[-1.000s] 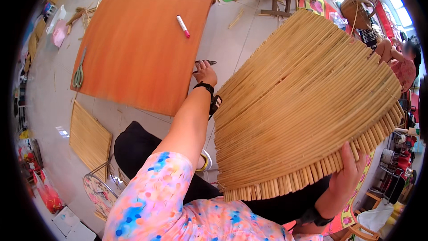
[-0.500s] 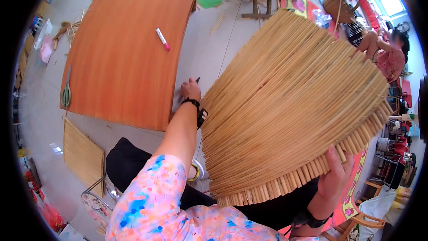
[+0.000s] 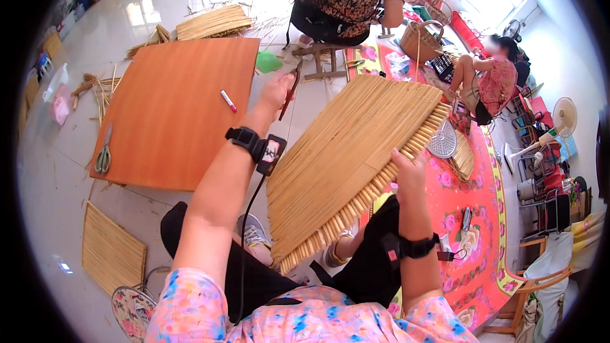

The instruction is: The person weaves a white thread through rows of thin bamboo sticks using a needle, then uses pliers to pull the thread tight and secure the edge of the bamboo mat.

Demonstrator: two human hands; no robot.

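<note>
A panel of straight tan reed stalks (image 3: 346,146), packed side by side, tilts over my lap. My right hand (image 3: 410,178) is closed on its right edge, where the stalk ends stick out in a row. Beyond the panel's far left side, my left hand (image 3: 276,94) is raised, closed round a slim dark reddish tool (image 3: 291,91) with a narrow tip; its exact kind cannot be made out. The hand is apart from the panel. To the left is an orange-brown board (image 3: 171,114), with a marker (image 3: 228,101) and green-handled scissors (image 3: 103,152) on it.
A smaller reed panel (image 3: 113,248) lies on the floor at left. A flowered red mat (image 3: 470,216) spreads to my right, with a round perforated disc (image 3: 443,140) on it. One person (image 3: 346,0) sits ahead on a wooden stool (image 3: 324,62); another (image 3: 495,82) sits far right.
My left hand has risen from near the floor beside the board, bringing up the dark tool. The reed panel has moved farther from me and dropped lower, with my right hand still on its edge.
</note>
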